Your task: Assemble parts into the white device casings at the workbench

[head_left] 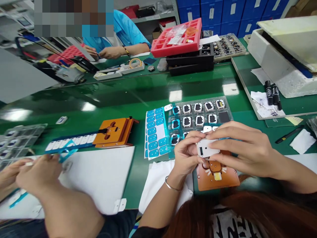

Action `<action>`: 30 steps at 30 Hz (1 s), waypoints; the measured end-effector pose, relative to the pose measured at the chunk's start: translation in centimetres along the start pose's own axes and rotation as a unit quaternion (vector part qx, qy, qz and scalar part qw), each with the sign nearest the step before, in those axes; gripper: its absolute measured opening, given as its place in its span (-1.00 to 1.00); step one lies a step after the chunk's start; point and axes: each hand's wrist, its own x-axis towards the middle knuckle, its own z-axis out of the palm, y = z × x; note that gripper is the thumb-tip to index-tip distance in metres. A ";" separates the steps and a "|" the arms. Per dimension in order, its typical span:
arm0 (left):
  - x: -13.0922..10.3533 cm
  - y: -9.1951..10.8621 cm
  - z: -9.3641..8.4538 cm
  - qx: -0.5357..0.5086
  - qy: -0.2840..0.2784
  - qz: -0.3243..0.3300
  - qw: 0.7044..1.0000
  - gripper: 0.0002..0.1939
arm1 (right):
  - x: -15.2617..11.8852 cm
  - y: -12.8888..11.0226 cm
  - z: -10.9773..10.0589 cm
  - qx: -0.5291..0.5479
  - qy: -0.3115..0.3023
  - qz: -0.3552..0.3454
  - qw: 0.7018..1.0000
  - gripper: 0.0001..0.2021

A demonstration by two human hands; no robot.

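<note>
Both hands are engaged on one part. The left hand (pixel 187 150) grips the left edge of a white cover (pixel 208 149) between thumb and fingers; the right hand (pixel 239 143) steadies its right side with the fingers extended across it. The white cover is tilted, with a dark slot at its left end, and is positioned above an orange block (pixel 213 183) on the counter (pixel 148 94). Whether the cover touches the block cannot be determined.

Progress appears partial. The sticker sheet (pixel 162 131), left of the clear tray (pixel 230 110), carries many blue stickers; a bare white patch suggests that some have been removed. The remainder are unused.

In the tray, the top row holds five white-framed parts. The second row holds four, with a plain dark square at its right end. The lower rows are partly hidden by the hands, so no full count is possible. The cover in the grip is judged unfinished, since it is being handled rather than set down.

A small white piece (pixel 168 107) lies at the sheet's upper right corner. A white cloth (pixel 158 185) lies below the sheet, beside the left forearm.
</note>
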 end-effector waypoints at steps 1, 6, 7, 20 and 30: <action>0.0 0.0 0.0 0.000 -0.001 0.000 1.000 -0.60 | 0.0 0.0 0.0 0.002 0.000 0.001 1.000 -0.96; 0.0 0.0 0.0 -0.003 -0.014 0.006 1.000 -0.59 | 0.0 -0.1 0.1 -0.001 -0.002 -0.001 1.000 -0.96; 0.0 0.0 0.0 -0.003 -0.014 0.006 1.000 -0.59 | 0.0 -0.1 0.1 -0.004 -0.002 -0.003 1.000 -0.96; 0.0 -0.1 -0.2 0.012 -0.002 0.017 1.000 -0.59 | 0.1 -0.1 -0.2 -0.006 -0.015 0.004 1.000 -0.96; -0.1 -0.2 -0.2 0.006 -0.015 0.014 1.000 -0.60 | 0.0 -0.1 -0.1 -0.010 -0.018 0.007 1.000 -0.94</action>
